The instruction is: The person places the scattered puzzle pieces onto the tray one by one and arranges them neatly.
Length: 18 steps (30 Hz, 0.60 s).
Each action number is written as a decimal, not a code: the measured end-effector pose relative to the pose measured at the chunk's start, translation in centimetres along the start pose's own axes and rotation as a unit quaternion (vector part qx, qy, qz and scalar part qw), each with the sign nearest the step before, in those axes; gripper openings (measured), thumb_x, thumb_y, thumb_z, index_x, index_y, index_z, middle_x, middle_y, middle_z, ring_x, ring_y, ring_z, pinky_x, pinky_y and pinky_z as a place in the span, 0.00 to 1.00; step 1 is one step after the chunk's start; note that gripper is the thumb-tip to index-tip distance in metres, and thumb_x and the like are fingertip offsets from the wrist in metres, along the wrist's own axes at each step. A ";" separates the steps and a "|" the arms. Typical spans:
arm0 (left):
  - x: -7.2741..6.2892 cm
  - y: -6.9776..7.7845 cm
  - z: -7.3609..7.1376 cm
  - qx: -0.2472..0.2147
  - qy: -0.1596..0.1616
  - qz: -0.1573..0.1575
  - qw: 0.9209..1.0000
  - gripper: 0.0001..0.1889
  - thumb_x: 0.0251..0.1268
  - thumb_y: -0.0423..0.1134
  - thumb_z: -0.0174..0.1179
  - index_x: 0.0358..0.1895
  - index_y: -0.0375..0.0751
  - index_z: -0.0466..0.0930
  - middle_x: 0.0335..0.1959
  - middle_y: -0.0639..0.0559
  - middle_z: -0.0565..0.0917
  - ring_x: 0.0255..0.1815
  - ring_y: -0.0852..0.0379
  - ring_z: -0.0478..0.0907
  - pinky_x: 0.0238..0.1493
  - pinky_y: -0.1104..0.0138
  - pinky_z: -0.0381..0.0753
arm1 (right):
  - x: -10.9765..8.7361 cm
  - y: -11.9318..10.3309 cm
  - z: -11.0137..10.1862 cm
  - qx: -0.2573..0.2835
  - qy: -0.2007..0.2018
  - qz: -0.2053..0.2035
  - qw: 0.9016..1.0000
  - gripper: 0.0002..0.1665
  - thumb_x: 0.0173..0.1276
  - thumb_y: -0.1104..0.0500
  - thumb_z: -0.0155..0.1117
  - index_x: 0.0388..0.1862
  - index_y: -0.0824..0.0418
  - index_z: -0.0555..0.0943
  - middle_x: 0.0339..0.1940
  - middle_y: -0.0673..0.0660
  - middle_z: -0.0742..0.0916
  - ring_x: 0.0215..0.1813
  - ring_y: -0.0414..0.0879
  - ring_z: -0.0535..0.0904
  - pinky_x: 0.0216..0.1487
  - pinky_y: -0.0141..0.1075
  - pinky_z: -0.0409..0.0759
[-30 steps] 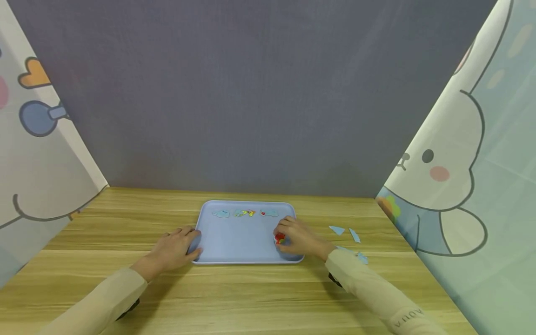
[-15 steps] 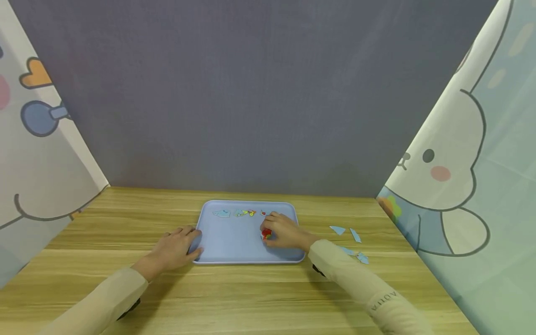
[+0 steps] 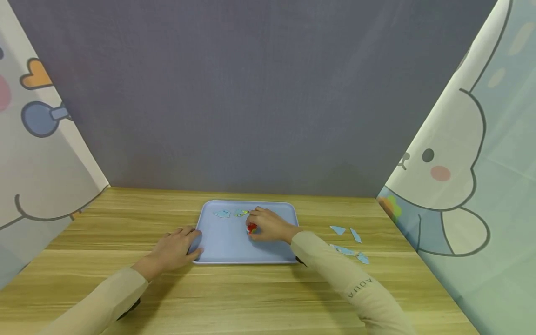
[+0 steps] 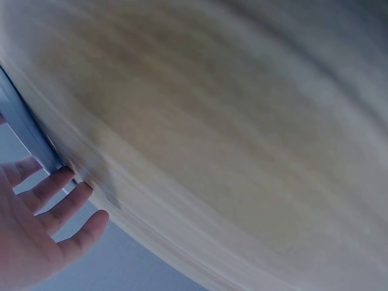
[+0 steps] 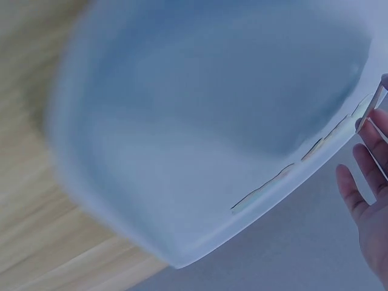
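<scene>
My right hand pinches a puzzle piece with a red picture, held above the middle of the blue tray. In the right wrist view that thin piece stands on edge between thumb and fingertips. Along the tray's far side lie a light blue piece and one with yellow; the right hand partly hides that row. My left hand rests at the tray's left rim. The left wrist view shows its fingers loosely spread, touching the rim.
Several pale blue pieces, among them a triangular piece and a long piece, lie on the wooden table right of the tray. A grey panel stands behind, with printed cartoon sheets at both sides.
My right hand has moved left and slightly away from me over the tray, carrying the red piece. The left hand stays at the rim.
</scene>
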<state>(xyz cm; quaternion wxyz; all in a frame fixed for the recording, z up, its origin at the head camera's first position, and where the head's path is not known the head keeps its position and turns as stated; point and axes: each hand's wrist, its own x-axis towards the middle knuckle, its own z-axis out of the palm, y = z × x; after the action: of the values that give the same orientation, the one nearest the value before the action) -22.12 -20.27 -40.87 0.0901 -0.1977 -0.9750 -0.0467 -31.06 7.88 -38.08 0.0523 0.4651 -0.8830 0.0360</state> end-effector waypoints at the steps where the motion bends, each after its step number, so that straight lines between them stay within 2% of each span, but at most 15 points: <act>1: 0.0 0.0 0.0 0.001 0.000 0.001 1.000 0.26 0.59 0.52 0.57 0.55 0.37 0.73 0.56 0.37 0.74 0.54 0.34 0.72 0.43 0.40 0.73 | 0.2 -0.1 0.0 -0.002 -0.005 0.000 1.000 0.13 0.57 0.50 0.65 0.40 0.53 0.80 0.40 0.45 0.82 0.44 0.39 0.70 0.48 0.32 0.72; 10: 0.0 0.0 0.1 0.007 0.006 0.006 1.000 0.27 0.58 0.54 0.57 0.55 0.38 0.73 0.55 0.37 0.75 0.53 0.34 0.73 0.43 0.40 0.74 | 2.3 -1.4 0.4 -0.006 -0.017 -0.024 1.000 0.12 0.59 0.50 0.63 0.40 0.53 0.79 0.39 0.45 0.82 0.44 0.39 0.70 0.46 0.30 0.72; 18: 0.1 0.1 0.0 0.004 -0.014 -0.008 1.000 0.27 0.60 0.53 0.55 0.56 0.37 0.72 0.57 0.36 0.73 0.55 0.33 0.71 0.44 0.39 0.73 | 4.2 -2.4 0.9 -0.019 -0.020 -0.033 0.999 0.13 0.59 0.49 0.63 0.40 0.52 0.80 0.39 0.44 0.81 0.44 0.38 0.70 0.44 0.29 0.72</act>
<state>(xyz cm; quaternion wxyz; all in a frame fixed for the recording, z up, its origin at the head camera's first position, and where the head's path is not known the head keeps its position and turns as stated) -22.11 -20.15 -40.81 0.0767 -0.1903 -0.9779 -0.0412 -31.51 2.97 -38.40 0.0446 0.4938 -0.8684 0.0076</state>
